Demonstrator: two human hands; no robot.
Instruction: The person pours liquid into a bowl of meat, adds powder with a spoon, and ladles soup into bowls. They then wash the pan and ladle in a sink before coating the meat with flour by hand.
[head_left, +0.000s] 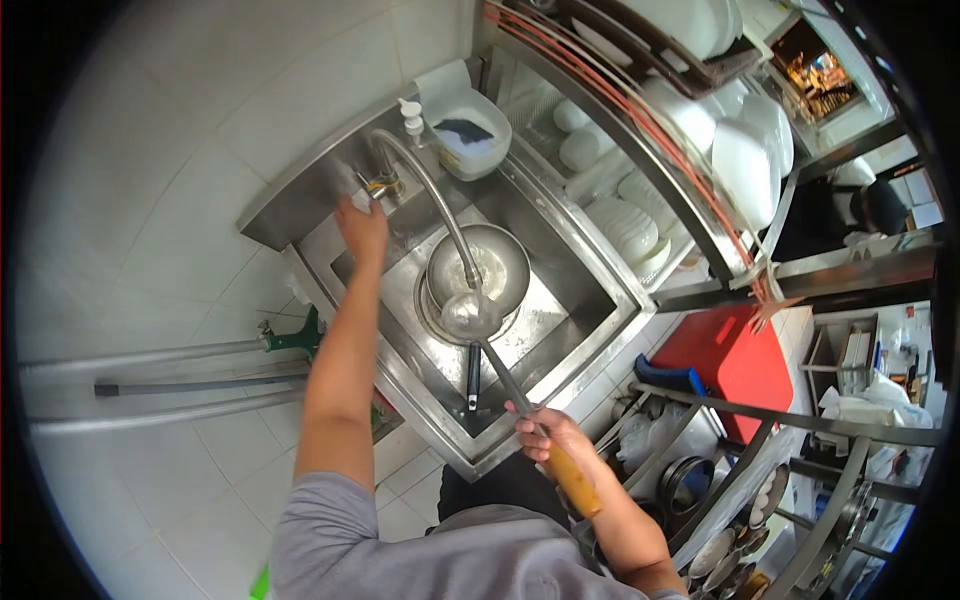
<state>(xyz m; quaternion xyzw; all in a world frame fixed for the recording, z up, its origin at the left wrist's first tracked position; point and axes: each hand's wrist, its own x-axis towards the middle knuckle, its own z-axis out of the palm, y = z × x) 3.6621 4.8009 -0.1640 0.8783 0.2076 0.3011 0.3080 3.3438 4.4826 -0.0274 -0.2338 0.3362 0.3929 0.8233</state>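
My right hand (552, 436) is closed round a long-handled ladle (515, 388) with a yellowish grip. The ladle's round bowl (470, 316) lies under the end of the curved metal spout (440, 200), over a pan (500, 262) in the steel sink. The pan's black handle (474, 378) points toward me. At the back of the sink, my left hand (362, 232) reaches to the tap handle (378, 187), its fingers pinched about it. Water seems to cover the ladle bowl and the pan's inside.
A soap pump bottle (412, 118) and a clear tub (468, 135) with a dark pad stand behind the sink (610, 318). To the right, a rack holds white dishes (622, 228). Beyond are a red bin (722, 360) and shelves of pots. Metal pipes (170, 352) run at left.
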